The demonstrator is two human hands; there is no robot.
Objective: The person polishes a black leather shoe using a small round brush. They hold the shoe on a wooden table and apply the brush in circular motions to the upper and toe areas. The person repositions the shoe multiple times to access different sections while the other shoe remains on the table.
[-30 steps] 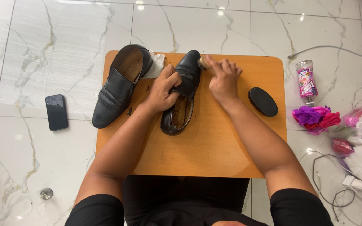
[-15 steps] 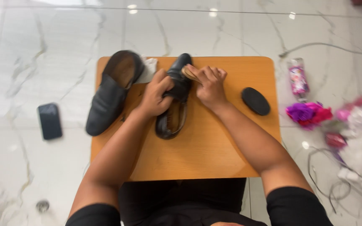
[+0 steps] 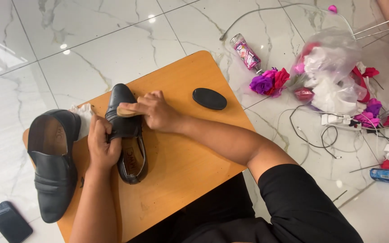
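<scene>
View swung left since earlier frame; left hand (image 3: 102, 148) fingers wrapped round black shoe (image 3: 127, 135) on worktop (image 3: 190, 153), right hand (image 3: 156, 110) fingers pinching tan brush (image 3: 126, 111) on its toe

Left hand (image 3: 102, 150) curled in a grip, right hand (image 3: 156, 111) closed, forearms converging.

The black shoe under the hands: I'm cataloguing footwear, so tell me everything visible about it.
The black shoe is a glossy, leather-looking slip-on lying on the wooden table, toe pointing away, opening up so its dark printed insole shows. The left hand clasps its middle from the side; the right hand presses a tan brush on its upper. A second shoe lies apart, leftward.
</scene>
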